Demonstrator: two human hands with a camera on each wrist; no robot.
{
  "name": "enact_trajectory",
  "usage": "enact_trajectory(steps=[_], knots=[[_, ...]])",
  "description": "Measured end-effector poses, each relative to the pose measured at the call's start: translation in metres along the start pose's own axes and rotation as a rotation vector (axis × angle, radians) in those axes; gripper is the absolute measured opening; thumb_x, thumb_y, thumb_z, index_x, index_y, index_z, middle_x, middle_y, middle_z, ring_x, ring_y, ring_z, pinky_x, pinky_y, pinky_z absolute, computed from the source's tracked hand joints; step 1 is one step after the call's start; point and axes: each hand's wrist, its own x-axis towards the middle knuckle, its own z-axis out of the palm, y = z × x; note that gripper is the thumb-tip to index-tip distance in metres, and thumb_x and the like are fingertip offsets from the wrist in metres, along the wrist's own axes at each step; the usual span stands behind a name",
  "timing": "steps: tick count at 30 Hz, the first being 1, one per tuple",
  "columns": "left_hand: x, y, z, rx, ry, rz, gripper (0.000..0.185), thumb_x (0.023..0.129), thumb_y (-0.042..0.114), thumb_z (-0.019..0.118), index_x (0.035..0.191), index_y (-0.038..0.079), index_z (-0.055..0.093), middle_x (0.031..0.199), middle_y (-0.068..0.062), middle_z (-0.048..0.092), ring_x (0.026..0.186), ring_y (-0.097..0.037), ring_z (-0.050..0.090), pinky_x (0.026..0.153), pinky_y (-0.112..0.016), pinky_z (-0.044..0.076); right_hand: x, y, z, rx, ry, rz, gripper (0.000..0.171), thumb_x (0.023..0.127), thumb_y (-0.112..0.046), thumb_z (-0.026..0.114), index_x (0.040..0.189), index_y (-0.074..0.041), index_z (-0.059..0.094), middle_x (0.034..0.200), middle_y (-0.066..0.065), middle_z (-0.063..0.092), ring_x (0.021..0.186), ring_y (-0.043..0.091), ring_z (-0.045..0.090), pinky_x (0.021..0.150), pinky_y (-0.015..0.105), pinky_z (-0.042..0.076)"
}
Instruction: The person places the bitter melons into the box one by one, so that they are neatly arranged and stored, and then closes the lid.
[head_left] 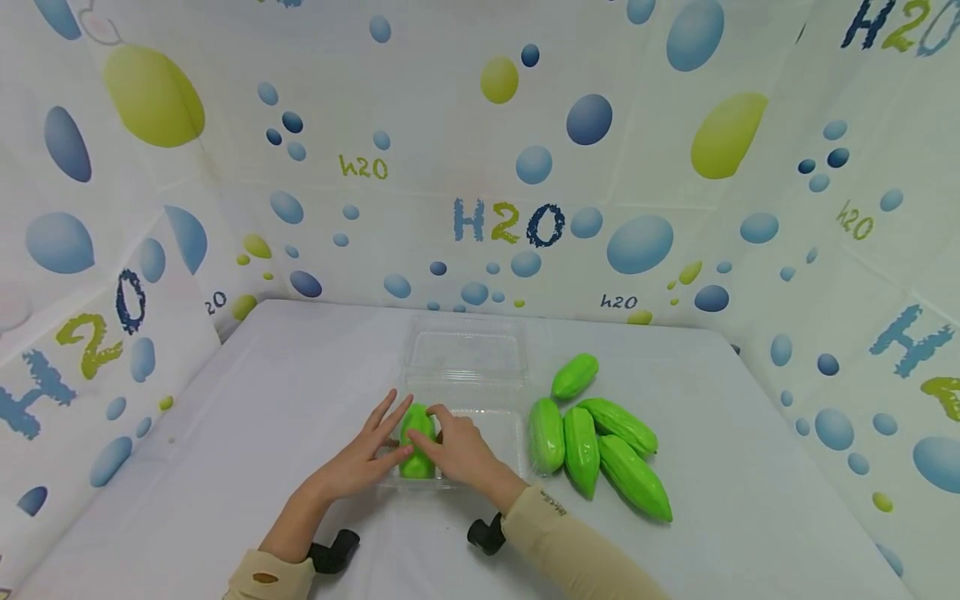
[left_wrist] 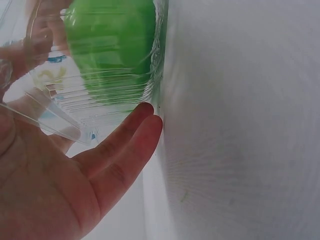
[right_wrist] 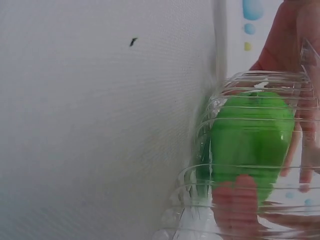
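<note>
Bright green and smooth, one vegetable (head_left: 418, 464) lies in the left part of the clear plastic container (head_left: 491, 433). Its long axis runs from the near side toward the far side, so one end is directed to the open lid (head_left: 468, 354) (which end has the stem, I cannot tell with certainty). The right hand (head_left: 461, 450) holds it rather narrowly: thumb across its top, index finger bent at its far right edge. The left hand (head_left: 360, 458) is wide, with straight, separated fingers at the left wall; whether its thumb touches the vegetable, I cannot tell. To the right, five similar vegetables (head_left: 581, 450) lie on the white cloth (head_left: 750, 500), and two point their narrow tips toward the near side.
</note>
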Motion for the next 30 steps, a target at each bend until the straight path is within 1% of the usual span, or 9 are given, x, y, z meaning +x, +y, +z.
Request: enact_trajectory(steps=[5, 6, 14, 23, 27, 30], knots=[[0.0011, -0.0002, -0.0001, 0.018, 0.009, 0.001, 0.069, 0.094, 0.031, 0.051, 0.148, 0.015, 0.012, 0.151, -0.016, -0.007, 0.130, -0.050, 0.017, 0.089, -0.065, 0.032, 0.0007, -0.0002, -0.0005, 0.012, -0.010, 0.022, 0.052, 0.093, -0.046, 0.046, 0.124, -0.004, 0.048, 0.076, 0.004, 0.066, 0.059, 0.007, 0.058, 0.053, 0.022, 0.046], [0.0014, -0.0002, 0.0001, 0.017, 0.009, 0.001, 0.069, 0.094, 0.031, 0.052, 0.148, 0.015, 0.012, 0.151, -0.016, -0.007, 0.130, -0.050, 0.015, 0.089, -0.065, 0.031, 0.0009, 0.0001, -0.0005, 0.012, -0.012, 0.025, 0.052, 0.093, -0.046, 0.046, 0.124, -0.005, 0.048, 0.076, 0.004, 0.066, 0.059, 0.007, 0.058, 0.053, 0.022, 0.046], [0.0023, 0.0009, 0.0005, 0.033, 0.018, -0.001, 0.072, 0.093, 0.030, 0.054, 0.148, 0.013, 0.012, 0.151, -0.016, -0.006, 0.131, -0.049, 0.015, 0.091, -0.065, 0.029, 0.0024, 0.0045, -0.0001, 0.002, -0.016, 0.000, 0.053, 0.094, -0.048, 0.043, 0.126, -0.006, 0.048, 0.080, 0.006, 0.067, 0.060, 0.007, 0.059, 0.054, 0.023, 0.046], [0.0034, 0.0002, 0.0002, 0.049, 0.014, -0.006, 0.071, 0.092, 0.031, 0.054, 0.148, 0.013, 0.013, 0.151, -0.017, -0.005, 0.131, -0.049, 0.013, 0.090, -0.066, 0.029, 0.0032, 0.0063, -0.0036, 0.000, -0.029, 0.004, 0.053, 0.094, -0.047, 0.043, 0.129, -0.006, 0.046, 0.080, 0.005, 0.066, 0.061, 0.007, 0.058, 0.054, 0.023, 0.046], [0.0042, -0.0008, -0.0005, 0.054, 0.012, 0.003, 0.070, 0.093, 0.031, 0.053, 0.148, 0.016, 0.013, 0.151, -0.018, -0.005, 0.129, -0.049, 0.019, 0.089, -0.065, 0.032, 0.0032, 0.0068, -0.0065, -0.002, -0.033, 0.004, 0.053, 0.094, -0.046, 0.043, 0.130, -0.006, 0.046, 0.080, 0.005, 0.066, 0.061, 0.006, 0.057, 0.055, 0.023, 0.046], [0.0045, -0.0017, -0.0010, 0.059, 0.017, 0.007, 0.070, 0.093, 0.031, 0.053, 0.148, 0.016, 0.013, 0.151, -0.018, -0.005, 0.129, -0.049, 0.022, 0.088, -0.064, 0.033, 0.0034, 0.0072, -0.0091, -0.002, -0.037, 0.006, 0.054, 0.094, -0.046, 0.044, 0.131, -0.006, 0.045, 0.081, 0.004, 0.066, 0.061, 0.006, 0.057, 0.055, 0.022, 0.046]])
